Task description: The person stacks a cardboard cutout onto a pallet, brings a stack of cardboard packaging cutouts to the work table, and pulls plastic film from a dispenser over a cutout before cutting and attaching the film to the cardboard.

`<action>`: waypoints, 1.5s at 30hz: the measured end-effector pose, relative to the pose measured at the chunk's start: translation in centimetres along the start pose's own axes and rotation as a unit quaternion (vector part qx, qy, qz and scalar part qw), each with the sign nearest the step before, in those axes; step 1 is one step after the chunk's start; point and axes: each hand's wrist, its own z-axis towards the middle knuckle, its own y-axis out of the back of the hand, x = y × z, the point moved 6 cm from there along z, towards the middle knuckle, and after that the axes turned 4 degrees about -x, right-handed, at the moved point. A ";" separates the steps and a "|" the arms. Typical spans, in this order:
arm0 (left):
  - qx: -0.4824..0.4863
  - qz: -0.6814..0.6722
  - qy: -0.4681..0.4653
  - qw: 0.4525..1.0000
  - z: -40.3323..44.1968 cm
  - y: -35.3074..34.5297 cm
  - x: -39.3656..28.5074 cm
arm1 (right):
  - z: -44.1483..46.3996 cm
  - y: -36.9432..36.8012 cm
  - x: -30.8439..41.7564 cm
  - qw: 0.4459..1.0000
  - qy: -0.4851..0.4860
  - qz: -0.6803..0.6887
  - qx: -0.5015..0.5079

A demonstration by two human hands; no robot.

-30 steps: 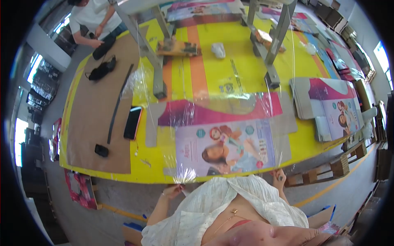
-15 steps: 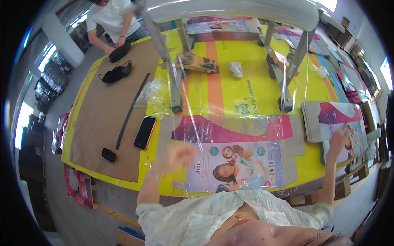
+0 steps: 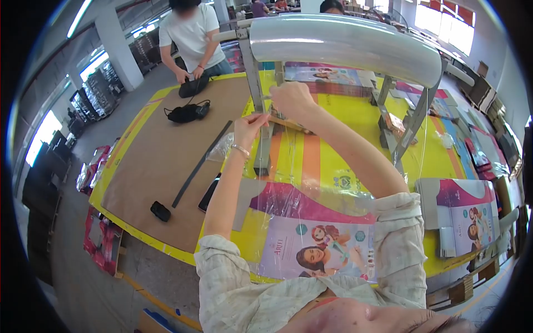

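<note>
Looks partway: has clear film [image 3: 338, 202] over the printed sheet [image 3: 316, 247], apparently not yet parted from the film roll [image 3: 344, 50].
Has that sheet lying flat on the near side of the roll, covered loosely, with wrinkles left in the film. Below the roll's left end, pinches the left hand [image 3: 248, 130] together at the fingertips and curls the right hand [image 3: 291, 99] closed; cannot tell of anything gripped in either.

One film roll [image 3: 344, 49], one phone [image 3: 208, 194], two hands [image 3: 248, 132] [image 3: 292, 100] (the wearer's)
</note>
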 end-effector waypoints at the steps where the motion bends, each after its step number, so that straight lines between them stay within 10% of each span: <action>1: -0.005 0.001 0.001 1.000 -0.2 0.2 -0.1 | 0.4 -0.4 0.3 0.999 0.008 -0.029 0.022; 22: 0.027 -0.016 0.006 0.999 0.0 1.3 0.6 | -22.6 18.4 -21.8 0.960 -0.225 -0.157 0.057; 24: 0.032 -0.021 0.018 0.999 0.0 1.4 0.8 | -24.7 17.1 -23.7 0.852 -0.465 0.238 0.040; 29: 0.028 0.011 0.029 0.999 0.4 1.0 1.2 | -25.9 11.5 -23.5 0.689 -0.489 0.535 -0.024; 45: -0.002 0.326 0.054 0.944 2.2 -4.1 17.3 | -33.3 -7.1 -26.6 0.824 -0.522 0.193 0.110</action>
